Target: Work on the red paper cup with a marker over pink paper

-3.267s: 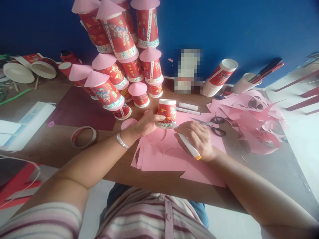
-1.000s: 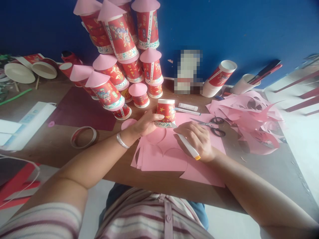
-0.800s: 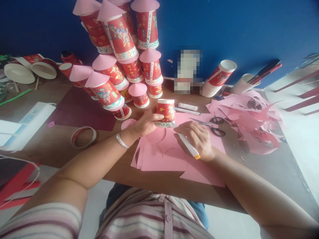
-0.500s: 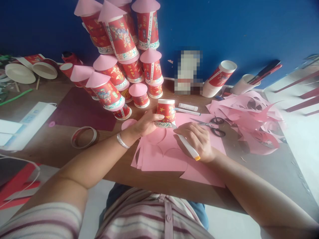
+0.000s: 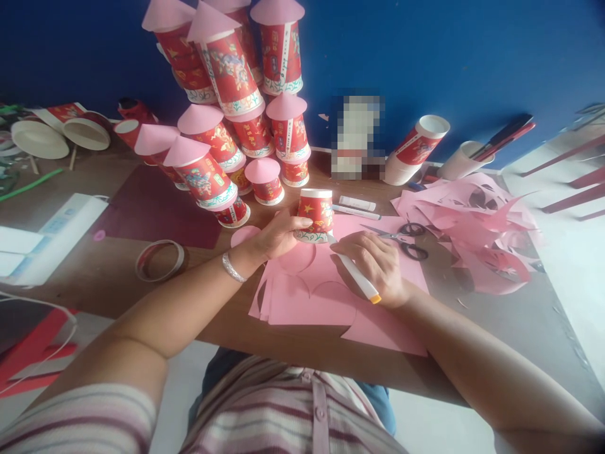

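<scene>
A red printed paper cup (image 5: 316,214) stands upside down on a sheet of pink paper (image 5: 326,293). My left hand (image 5: 278,234) grips the cup's side and holds it down. My right hand (image 5: 375,263) is closed round a white marker with an orange end (image 5: 355,275), whose tip touches the paper at the cup's rim. Round cut-outs show in the pink sheet just below the cup.
A stack of red cups with pink paper cone tops (image 5: 236,107) rises behind. Black-handled scissors (image 5: 409,238) and two white markers (image 5: 357,203) lie near the cup. Pink paper scraps (image 5: 472,224) pile up at right. A tape roll (image 5: 159,260) lies at left.
Almost nothing has changed: both hands stay at the upturned cup and the marker tip remains by its rim.
</scene>
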### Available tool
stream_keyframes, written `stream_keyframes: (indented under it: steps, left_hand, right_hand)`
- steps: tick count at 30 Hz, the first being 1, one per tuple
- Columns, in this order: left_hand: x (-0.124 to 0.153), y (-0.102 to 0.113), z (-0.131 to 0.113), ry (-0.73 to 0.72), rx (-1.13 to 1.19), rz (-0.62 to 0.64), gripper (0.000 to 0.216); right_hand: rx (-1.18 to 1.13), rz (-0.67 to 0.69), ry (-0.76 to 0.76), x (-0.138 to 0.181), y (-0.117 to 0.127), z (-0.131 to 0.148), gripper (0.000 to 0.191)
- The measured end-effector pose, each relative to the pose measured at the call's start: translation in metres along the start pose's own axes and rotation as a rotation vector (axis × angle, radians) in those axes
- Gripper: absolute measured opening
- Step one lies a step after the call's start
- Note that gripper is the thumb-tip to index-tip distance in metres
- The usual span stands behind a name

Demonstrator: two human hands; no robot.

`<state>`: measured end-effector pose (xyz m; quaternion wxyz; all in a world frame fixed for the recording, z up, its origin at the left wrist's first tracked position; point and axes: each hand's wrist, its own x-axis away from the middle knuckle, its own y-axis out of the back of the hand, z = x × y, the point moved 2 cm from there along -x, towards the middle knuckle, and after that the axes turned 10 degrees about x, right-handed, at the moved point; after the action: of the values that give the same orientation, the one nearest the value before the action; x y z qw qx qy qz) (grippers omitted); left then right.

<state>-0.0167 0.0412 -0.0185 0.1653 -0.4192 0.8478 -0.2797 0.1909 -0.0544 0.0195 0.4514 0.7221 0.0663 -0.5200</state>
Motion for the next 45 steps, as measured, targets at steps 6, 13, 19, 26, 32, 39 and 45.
stream_keyframes:
  steps: [6,13,19,26,32,39,45]
  left_hand:
    - [-0.0009,-0.0017,0.0002,-0.017,0.000,0.019,0.047]
    - [0.0001,-0.0030,-0.0037,-0.019,-0.021,0.049,0.039]
    - [0.0017,-0.0010,-0.0033,0.000,-0.030,0.022,0.042]
    - [0.0006,-0.0027,-0.0025,0.004,-0.014,0.029,0.035]
    - [0.0039,-0.0069,-0.0065,0.014,-0.015,-0.027,0.030]
    - [0.0010,-0.0060,-0.0050,0.030,0.068,-0.057,0.031]
    - [0.0017,-0.0014,-0.0046,0.028,0.130,-0.079,0.041]
  right_hand:
    - [-0.022,0.000,0.011,0.0002,0.0010,0.0003,0.013]
    - [-0.030,-0.030,-0.003,0.0037,-0.0010,-0.0002,0.026]
    - [-0.026,-0.016,0.011,0.0019,-0.0001,0.0018,0.024]
    - [-0.047,-0.006,0.017,0.0001,0.0014,0.0028,0.026]
    - [-0.054,0.005,0.069,0.0017,0.0019,0.0061,0.027]
    - [-0.017,0.020,0.132,0.0055,0.0018,0.0057,0.030]
    - [-0.028,0.022,0.053,0.0084,0.0015,0.0018,0.041]
